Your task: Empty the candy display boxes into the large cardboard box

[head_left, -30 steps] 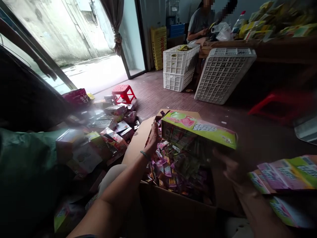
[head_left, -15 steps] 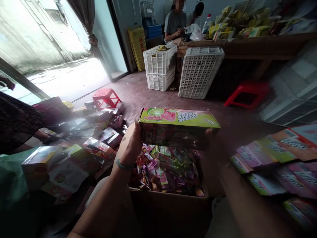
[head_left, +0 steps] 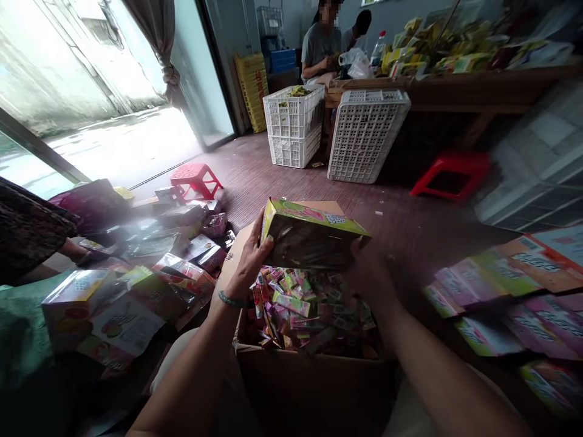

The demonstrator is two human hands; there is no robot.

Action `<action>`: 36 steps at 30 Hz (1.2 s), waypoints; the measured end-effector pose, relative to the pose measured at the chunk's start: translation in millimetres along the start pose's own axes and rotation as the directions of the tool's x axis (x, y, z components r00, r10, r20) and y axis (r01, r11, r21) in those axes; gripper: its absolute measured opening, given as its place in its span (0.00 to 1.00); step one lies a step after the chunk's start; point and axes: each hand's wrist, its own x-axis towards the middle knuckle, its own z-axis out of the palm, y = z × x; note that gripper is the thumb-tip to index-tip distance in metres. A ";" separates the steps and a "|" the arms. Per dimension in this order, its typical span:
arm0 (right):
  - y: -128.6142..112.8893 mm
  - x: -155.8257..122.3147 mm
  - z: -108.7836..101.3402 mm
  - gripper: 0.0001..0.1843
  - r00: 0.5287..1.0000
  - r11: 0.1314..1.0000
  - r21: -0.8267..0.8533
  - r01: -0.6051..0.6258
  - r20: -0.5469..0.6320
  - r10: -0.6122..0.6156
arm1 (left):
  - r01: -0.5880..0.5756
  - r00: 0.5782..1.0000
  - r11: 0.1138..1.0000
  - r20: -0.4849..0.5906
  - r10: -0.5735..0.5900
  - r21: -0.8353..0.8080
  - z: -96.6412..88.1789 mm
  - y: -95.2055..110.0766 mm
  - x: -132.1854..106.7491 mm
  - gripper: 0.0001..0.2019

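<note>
A green and pink snack box [head_left: 314, 240] is held over an open carton [head_left: 319, 358], its dark near face towards me and its right end lower than the left. My left hand [head_left: 255, 249] is closed round its left end, thumb on the near edge. At the right end, my right hand [head_left: 373, 273] grips the lower corner; motion blurs it and its far fingers are hidden. Below the box, many small wrapped packets [head_left: 291, 303] in pink, green and purple fill the carton.
Printed boxes [head_left: 127, 315] and clear wrapping lie heaped at left, beside another person's arm [head_left: 75, 249]. More printed boxes [head_left: 505, 273] are stacked at right. Beyond are red stools [head_left: 195, 173], white crates [head_left: 294, 124] and a laden table [head_left: 437, 82] with people seated behind.
The box has turned, its right end swinging lower and towards the left. My right hand has moved left with it. More packets show in the carton at right.
</note>
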 end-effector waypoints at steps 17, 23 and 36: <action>-25.8 23.5 -2.0 0.56 0.985 0.987 0.066 -0.144 0.110 0.136 | -0.062 0.873 0.830 -0.434 -0.224 -0.554 7.0 18.9 10.6 0.22; -16.0 3.1 13.6 0.48 0.977 0.886 -0.456 0.087 0.213 0.014 | 0.047 0.748 0.780 -0.496 -0.441 -0.623 -26.9 35.4 2.1 0.28; 85.3 -13.0 78.8 0.38 0.836 0.148 -0.882 0.448 0.472 0.280 | 0.127 0.566 0.703 -0.530 -0.631 -0.700 -103.4 37.4 -46.8 0.27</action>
